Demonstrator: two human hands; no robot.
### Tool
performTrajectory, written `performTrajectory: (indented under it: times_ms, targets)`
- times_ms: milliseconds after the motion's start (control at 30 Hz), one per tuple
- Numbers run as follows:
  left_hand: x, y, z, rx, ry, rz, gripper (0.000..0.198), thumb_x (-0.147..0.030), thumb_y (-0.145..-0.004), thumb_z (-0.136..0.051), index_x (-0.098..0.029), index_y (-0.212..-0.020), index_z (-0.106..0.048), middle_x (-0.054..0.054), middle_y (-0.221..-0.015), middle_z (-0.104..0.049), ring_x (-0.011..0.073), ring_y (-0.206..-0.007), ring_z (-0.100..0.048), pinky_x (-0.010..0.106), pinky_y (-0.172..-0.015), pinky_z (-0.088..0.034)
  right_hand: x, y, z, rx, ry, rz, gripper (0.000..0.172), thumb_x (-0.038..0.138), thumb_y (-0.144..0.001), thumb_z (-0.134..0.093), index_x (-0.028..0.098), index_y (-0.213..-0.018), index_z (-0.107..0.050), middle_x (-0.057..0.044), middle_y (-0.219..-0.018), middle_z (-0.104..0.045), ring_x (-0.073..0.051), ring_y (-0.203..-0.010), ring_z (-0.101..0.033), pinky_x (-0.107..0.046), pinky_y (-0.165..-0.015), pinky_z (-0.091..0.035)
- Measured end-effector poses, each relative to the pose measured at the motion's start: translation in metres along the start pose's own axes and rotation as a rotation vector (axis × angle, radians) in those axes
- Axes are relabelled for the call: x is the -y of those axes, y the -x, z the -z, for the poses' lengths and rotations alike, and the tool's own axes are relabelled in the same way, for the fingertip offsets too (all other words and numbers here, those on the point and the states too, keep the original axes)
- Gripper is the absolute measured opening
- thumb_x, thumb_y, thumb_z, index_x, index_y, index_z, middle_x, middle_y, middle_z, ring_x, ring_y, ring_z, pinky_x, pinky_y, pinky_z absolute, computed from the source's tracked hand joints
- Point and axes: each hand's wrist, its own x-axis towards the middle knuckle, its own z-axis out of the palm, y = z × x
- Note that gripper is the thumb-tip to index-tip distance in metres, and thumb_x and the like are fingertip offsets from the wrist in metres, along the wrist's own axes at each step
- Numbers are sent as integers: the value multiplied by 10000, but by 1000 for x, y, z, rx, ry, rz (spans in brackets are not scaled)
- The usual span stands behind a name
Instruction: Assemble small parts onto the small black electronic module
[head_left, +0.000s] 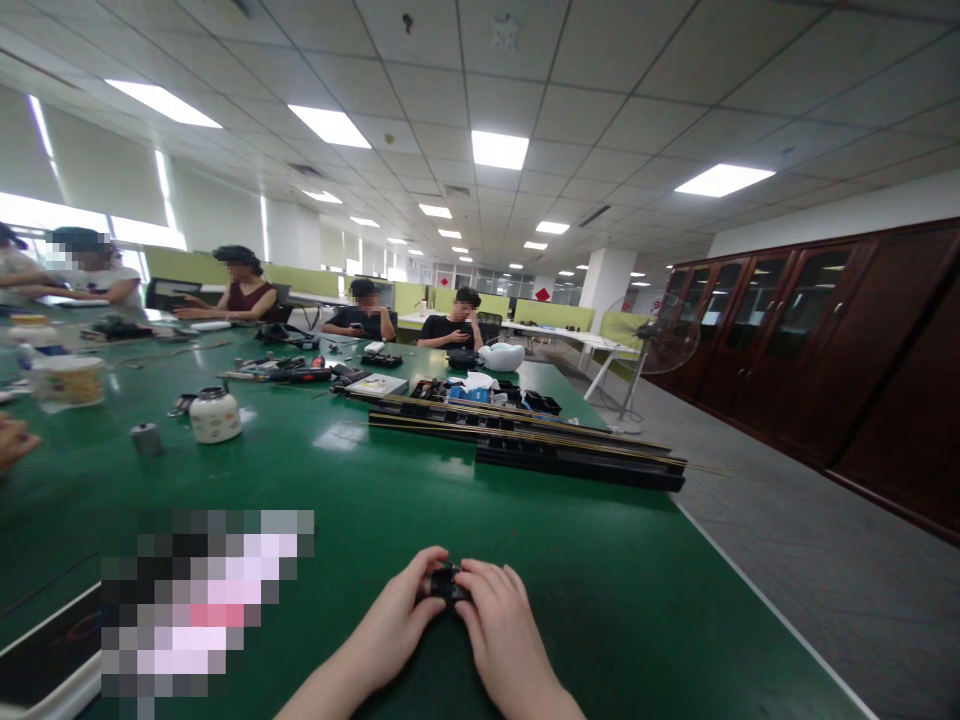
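Note:
A small black part (445,584), shiny and dark, sits between my two hands just above the green tabletop (360,540); its kind is too small to tell. My left hand (409,605) grips its left side, with the thumb below and the fingers above. From the right, my right hand (495,605) closes on it, fingers bent over the top and thumb underneath. The fingers cover much of the part. To the left of my hands lies a lit, blurred-out screen (202,600).
Long black rails with thin brass-coloured rods (577,465) lie across the table ahead. A patterned white jar (215,415), a grey cylinder (146,439) and a tub (71,380) stand to the left. Another person's hand (15,440) is at the left edge; several people sit beyond.

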Motion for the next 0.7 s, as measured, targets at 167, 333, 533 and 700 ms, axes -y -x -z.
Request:
performTrajectory:
  times_ms: [167,333,533,700]
  targets:
    - [-4,0,-1,-18,-8,18,428,-96,-681,-481,-226,-1089,-476,31,-1039,-627,185,-987,-581,320,-924,-409,0,-1,0,16,6,-4,287,102,-813,-449,238,-1029,-579,-43,-1123,-613,-190,-1071,-539,-425,-974,-347]
    - [-6,0,-1,-18,17,26,429,-94,-669,-487,-220,-1079,-478,32,-1012,-629,190,-978,-583,324,-907,-421,0,-1,-1,28,0,-11,292,91,-806,-459,245,-1020,-585,-35,-1115,-617,-191,-1061,-541,-430,-969,-349]
    - [-7,0,-1,-5,11,26,429,-81,-683,-483,-217,-1090,-469,26,-1014,-626,173,-955,-591,301,-901,-422,1,0,-3,-11,-4,2,299,81,-804,-446,231,-1021,-586,-47,-1104,-621,-196,-1045,-552,-416,-959,-371]
    - [-7,0,-1,-4,-9,29,427,-74,-686,-483,-217,-1088,-468,23,-994,-629,168,-925,-600,296,-885,-430,0,0,-3,-20,-11,14,299,81,-806,-434,213,-1025,-588,-57,-1096,-621,-199,-1038,-559,-393,-934,-415]
